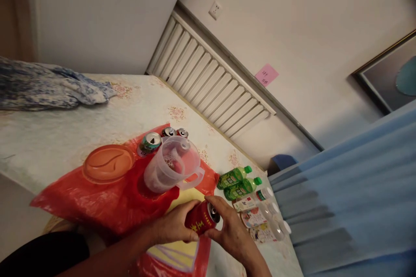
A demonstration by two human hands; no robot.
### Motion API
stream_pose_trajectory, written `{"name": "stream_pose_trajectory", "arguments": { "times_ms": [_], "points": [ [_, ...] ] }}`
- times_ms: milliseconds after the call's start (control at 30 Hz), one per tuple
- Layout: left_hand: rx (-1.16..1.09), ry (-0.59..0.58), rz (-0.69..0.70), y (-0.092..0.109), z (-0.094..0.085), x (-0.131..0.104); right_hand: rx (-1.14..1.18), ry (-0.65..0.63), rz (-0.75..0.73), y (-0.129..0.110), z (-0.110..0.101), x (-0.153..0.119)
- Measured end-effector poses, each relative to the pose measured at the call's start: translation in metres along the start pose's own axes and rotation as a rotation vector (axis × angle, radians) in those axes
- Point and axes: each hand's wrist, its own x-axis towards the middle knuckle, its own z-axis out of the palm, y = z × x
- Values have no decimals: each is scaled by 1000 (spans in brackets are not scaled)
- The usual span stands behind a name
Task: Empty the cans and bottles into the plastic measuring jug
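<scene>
A translucent plastic pitcher (162,173) with bubbles inside stands on a red plastic sheet (78,203); rightward, the left hand (177,223) grips a red metal drink can (199,220), its top between the right hand's (232,230) curled fingers and thumb.

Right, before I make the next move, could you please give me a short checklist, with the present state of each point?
1. Red can supported: ok; the left hand and right hand both hold it.
2. Red can opened: cannot tell; its top is too small to read.
3. Pitcher uncovered: ok; the orange lid lies apart on the red plastic.
4. Pitcher steadied by its handle: not ok; both hands are on the can.
5. Caps on the green bottles and clear bottles: ok; all five have caps.
</scene>
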Motion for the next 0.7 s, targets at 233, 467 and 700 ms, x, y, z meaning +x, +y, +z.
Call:
{"name": "stream_pose_trajectory", "arguments": {
  "times_ms": [233,467,700],
  "points": [
    [88,1,-6,9,-10,-14,78,-25,44,-5,13,3],
    [133,-19,6,15,-21,-24,414,29,18,14,9,16],
    [208,-4,-62,22,-25,-36,757,319,-14,41,25,64]
  ]
}}
